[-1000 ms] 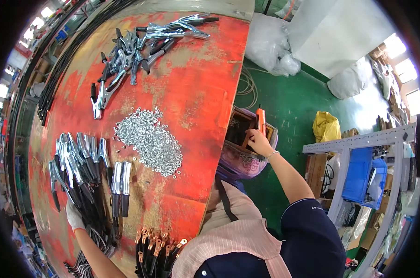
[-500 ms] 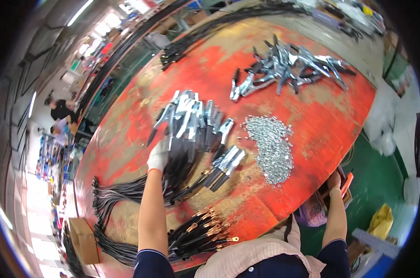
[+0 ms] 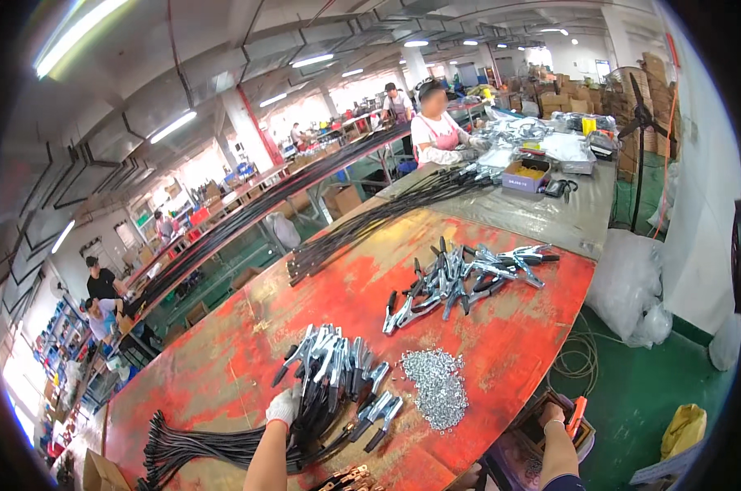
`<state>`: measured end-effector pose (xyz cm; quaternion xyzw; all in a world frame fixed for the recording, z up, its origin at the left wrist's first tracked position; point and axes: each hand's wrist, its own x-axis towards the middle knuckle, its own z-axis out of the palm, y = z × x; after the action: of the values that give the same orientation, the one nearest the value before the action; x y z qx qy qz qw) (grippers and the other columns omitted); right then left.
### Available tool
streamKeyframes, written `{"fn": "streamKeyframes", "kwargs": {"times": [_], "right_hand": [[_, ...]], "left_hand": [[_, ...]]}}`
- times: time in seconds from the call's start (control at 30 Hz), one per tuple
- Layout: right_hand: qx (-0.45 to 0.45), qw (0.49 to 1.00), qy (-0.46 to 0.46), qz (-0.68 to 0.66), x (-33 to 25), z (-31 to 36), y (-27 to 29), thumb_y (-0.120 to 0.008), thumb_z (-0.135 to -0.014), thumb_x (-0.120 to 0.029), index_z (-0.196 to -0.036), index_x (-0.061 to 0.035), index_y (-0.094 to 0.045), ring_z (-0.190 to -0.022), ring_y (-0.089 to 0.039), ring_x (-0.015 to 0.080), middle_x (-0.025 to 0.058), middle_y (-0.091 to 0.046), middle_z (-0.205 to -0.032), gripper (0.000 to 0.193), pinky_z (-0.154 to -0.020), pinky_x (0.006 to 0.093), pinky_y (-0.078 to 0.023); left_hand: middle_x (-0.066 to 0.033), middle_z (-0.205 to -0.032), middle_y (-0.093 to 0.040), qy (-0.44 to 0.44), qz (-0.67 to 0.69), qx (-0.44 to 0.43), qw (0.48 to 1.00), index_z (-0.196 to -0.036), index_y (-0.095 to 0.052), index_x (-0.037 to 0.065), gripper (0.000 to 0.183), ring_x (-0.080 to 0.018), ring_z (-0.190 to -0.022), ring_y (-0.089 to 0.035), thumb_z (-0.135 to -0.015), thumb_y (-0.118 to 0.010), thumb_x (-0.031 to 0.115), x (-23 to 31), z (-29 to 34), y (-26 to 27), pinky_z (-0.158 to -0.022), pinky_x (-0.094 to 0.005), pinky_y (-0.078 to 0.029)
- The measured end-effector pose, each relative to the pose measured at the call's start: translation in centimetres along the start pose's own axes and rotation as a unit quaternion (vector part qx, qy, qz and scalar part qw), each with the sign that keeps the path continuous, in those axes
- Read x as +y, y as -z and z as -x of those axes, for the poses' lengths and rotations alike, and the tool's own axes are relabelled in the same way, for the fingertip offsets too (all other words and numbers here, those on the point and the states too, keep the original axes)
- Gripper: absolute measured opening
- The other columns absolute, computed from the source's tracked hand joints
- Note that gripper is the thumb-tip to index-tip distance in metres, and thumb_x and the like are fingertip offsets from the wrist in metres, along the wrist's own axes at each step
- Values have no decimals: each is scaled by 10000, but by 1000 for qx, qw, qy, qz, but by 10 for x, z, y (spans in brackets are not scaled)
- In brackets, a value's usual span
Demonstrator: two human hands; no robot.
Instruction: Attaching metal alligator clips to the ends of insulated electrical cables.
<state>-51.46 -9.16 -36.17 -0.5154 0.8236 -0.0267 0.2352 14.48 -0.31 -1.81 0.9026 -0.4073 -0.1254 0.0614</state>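
Note:
My left hand (image 3: 284,407), in a white glove, is against the left side of a pile of metal spring clamps (image 3: 328,356) with black handles. Its fingers are partly hidden by the pile, so I cannot tell whether they grip. Black cables (image 3: 215,440) run from the pile toward the left. My right hand (image 3: 553,412) is bare and reaches down past the table's right edge, over an open box (image 3: 536,424). An orange object (image 3: 578,416) lies beside it; the fingers do not show clearly. Several clamps (image 3: 376,417) rest right of the pile.
On the red, worn table (image 3: 248,335) sit a heap of small metal nuts (image 3: 436,389) and another clamp pile (image 3: 460,278). Copper-ended cables (image 3: 346,479) lie at the near edge. A co-worker (image 3: 440,131) stands behind the far table. Plastic bags (image 3: 628,286) stand at right.
The view has tilted up, bringing the far table, the co-worker and the ceiling into sight. Both hands appear to stay at the same places, by the clamp pile and the box.

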Motion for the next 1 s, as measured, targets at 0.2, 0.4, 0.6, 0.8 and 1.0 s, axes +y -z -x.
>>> {"fn": "streamKeyframes", "kwargs": {"times": [0.2, 0.4, 0.6, 0.8, 1.0], "right_hand": [[-36, 999, 17, 31, -16, 17, 14, -701, -776, -195, -1118, -81, -645, -1124, -626, 311, 163, -651, -1182, 364, -925, 419, -528], [30, 998, 45, 38, -12, 32, 26, -764, -713, -248, -1143, -86, -591, -1077, -632, 324, 151, -654, -1136, 491, -916, 417, -522], [153, 912, 46, -377, 1, 33, 22, -753, -763, -197, -1139, -56, -565, -910, -649, 235, 93, -658, -1026, 443, -801, 340, -529], [169, 729, -28, -663, 7, 34, 14, -592, -930, -139, -1219, -28, -531, -773, -591, 80, 4, -638, -921, 315, -627, 217, -452], [153, 710, -11, -687, -15, 117, 30, -589, -946, -148, -1271, -10, -497, -1031, -585, 164, 56, -589, -1124, 364, -870, 285, -502]], "left_hand": [[-204, -1286, -582, -9, -10, -6, 1000, -1263, -596, 134, 685, -399, -1227, -520, -953, -252, 639, -7, 29, -5, -1029, -490, -389], [-174, -1297, -586, -30, -30, -34, 999, -1269, -599, 163, 657, -373, -1233, -525, -962, -242, 620, -4, 46, -1, -1036, -486, -381], [-157, -1277, -606, -120, -31, -77, 989, -1228, -621, 150, 613, -370, -1201, -547, -963, -290, 593, -19, 11, 4, -999, -436, -420], [-154, -1100, -683, -132, 202, -90, 966, -1114, -664, 108, 423, -338, -1064, -627, -920, -526, 457, -56, -49, -21, -846, -379, -486], [-138, -1074, -692, -187, 104, -57, 975, -1210, -613, 122, 395, -280, -1025, -654, -910, -566, 375, -11, -61, -23, -863, -354, -488]]}}
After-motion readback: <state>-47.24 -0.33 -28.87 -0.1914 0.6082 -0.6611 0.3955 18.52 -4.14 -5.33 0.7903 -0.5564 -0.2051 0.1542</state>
